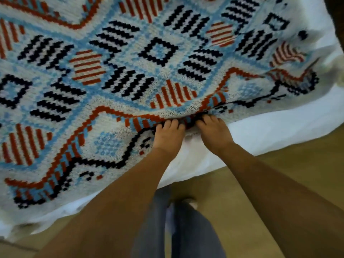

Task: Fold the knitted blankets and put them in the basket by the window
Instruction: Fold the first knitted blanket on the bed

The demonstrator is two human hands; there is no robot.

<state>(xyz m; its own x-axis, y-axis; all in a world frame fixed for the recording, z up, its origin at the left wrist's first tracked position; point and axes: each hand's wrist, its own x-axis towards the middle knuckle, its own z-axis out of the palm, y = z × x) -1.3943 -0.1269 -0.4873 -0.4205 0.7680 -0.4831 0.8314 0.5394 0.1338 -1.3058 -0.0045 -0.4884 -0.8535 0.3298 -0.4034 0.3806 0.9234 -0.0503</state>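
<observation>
Knitted blanket (130,71) spread over the white bed (270,131), running away from me and off to my left. My left hand (168,135) and right hand (214,134) sit side by side, fingers curled into its near edge, equally close.

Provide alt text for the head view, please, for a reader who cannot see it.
The left hand and right hand hold the bunched near edge of a blue, red and black knitted blanket spread over white bedding; a wooden floor lies below.
</observation>
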